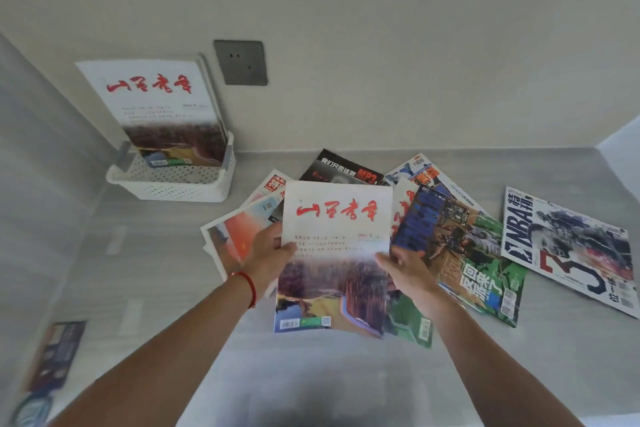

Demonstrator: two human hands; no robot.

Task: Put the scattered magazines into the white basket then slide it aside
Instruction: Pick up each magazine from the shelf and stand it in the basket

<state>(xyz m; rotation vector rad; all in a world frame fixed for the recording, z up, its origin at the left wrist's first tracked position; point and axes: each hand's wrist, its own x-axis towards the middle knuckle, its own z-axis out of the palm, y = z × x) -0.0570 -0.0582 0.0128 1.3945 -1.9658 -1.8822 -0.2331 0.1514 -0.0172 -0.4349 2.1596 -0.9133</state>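
- Head view, grasp: white-covered magazine point(335, 253) with red title characters is held at both side edges over the grey table point(311, 367); the left hand point(268, 255) pinches the left edge with its thumb on the cover, and the right hand point(403, 265) takes the right edge, thumb on top, its other fingers hidden beneath.
- Head view, handling: thin and glossy, the magazine is probably light, limp and slippery; its lower edge appears to sag. A two-sided hold near mid-height should keep it flat, and a grip at the spine would resist bending best.
- Head view, remaining stock: overlapping magazines lie fanned beneath and beside it, among them a dark MP3 issue point(343, 172) and a green basketball issue point(460, 250); an NBA issue point(568, 250) lies apart at the right.
- Head view, destination: white basket point(173, 184) sits at the far left against the wall, near a wall socket point(240, 62); a matching issue point(156, 104) already stands upright in it.
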